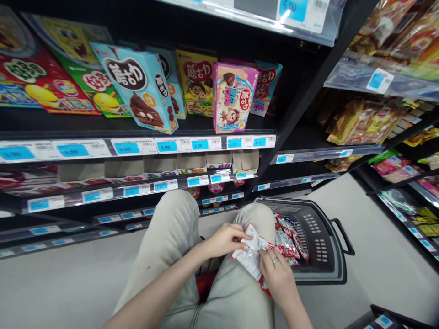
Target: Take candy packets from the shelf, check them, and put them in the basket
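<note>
A red and white snack packet point(251, 261) lies across my right thigh, its printed white side facing up. My left hand point(226, 239) pinches its upper left edge between thumb and fingers. On its right side my right hand point(277, 270), with a ring on one finger, has its fingers closed on the packet. Part of the packet is hidden under the right hand. Just beyond my right knee stands a dark grey shopping basket point(317, 210). Several small red and silver packets point(288, 240) lie inside it.
In front is a black shelf with snack boxes, among them a blue box point(137, 87) and a pink box point(235, 97). Price tags point(168, 145) line its edges. Opened cartons point(192, 162) sit one level below. Bagged snacks point(366, 121) fill shelves to the right. Grey floor point(343, 201) surrounds the basket.
</note>
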A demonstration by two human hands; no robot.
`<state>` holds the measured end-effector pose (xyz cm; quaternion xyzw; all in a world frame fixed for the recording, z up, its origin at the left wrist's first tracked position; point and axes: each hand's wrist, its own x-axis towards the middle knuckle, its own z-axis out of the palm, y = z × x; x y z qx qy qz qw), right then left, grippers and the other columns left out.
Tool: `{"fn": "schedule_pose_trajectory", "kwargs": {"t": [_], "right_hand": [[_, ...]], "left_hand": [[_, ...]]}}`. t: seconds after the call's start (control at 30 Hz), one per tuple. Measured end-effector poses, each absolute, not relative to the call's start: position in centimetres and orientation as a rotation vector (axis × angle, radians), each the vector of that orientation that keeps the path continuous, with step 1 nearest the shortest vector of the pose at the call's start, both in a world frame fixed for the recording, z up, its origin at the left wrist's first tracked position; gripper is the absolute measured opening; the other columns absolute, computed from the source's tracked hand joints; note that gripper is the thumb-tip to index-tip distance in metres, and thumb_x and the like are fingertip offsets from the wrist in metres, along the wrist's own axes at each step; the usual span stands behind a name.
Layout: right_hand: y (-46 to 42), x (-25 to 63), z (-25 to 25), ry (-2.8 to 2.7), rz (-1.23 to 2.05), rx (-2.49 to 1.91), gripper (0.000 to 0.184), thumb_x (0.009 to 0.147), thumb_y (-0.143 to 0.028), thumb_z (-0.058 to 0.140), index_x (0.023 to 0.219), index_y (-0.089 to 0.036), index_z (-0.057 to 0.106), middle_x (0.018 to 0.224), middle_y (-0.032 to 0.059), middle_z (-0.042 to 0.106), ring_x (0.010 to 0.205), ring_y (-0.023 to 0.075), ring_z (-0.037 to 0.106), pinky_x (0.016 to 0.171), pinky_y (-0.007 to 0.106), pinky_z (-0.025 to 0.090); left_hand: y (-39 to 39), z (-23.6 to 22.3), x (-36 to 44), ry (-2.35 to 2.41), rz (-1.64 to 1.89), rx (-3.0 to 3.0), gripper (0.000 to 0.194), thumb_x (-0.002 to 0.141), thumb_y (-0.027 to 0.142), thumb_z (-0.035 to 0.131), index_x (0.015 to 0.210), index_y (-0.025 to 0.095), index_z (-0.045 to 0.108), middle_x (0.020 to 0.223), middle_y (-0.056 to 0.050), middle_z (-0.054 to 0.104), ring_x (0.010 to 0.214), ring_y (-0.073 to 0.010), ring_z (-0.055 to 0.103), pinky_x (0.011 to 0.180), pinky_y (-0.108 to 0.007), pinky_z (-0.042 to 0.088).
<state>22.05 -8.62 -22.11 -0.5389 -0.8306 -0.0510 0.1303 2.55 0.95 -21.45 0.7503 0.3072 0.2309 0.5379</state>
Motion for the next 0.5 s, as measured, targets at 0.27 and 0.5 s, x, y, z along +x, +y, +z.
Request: {"fn": "schedule_pose_trajectory", "kwargs": {"t": [0.27,0.5], "right_hand": [[-7.5,22.6,-20.1,-2.67,-0.226,-1.431,0.026,0.082,-0.006,0.031,0.088,-0.014,0.055,0.076,0.0086,0.057,0.072,0.0217,0.05,0.069,0.035,0.039],[-7.1,22.1,-20.3,-2.61,-0.075,-1.706,0.028,0.073,0.003,0.034,0.079,-0.018,0.052,0.083,0.0082,0.057,0.082,0.0238,0.05,0.072,0.032,0.039]], "left_hand": [[0.1,-20.8,2.6,0.735,0.474,2.182,0.034,0.086,0.033,0.034,0.106,0.025,0.06,0.089,-0.005,0.061,0.079,-0.0153,0.057,0.071,-0.022,0.041],[0.3,-20.9,2.9,0.786,0.456,2.306,0.035,0.087,0.032,0.031,0.089,0.021,0.064,0.074,-0.005,0.061,0.075,-0.017,0.055,0.071,-0.026,0.039]]}}
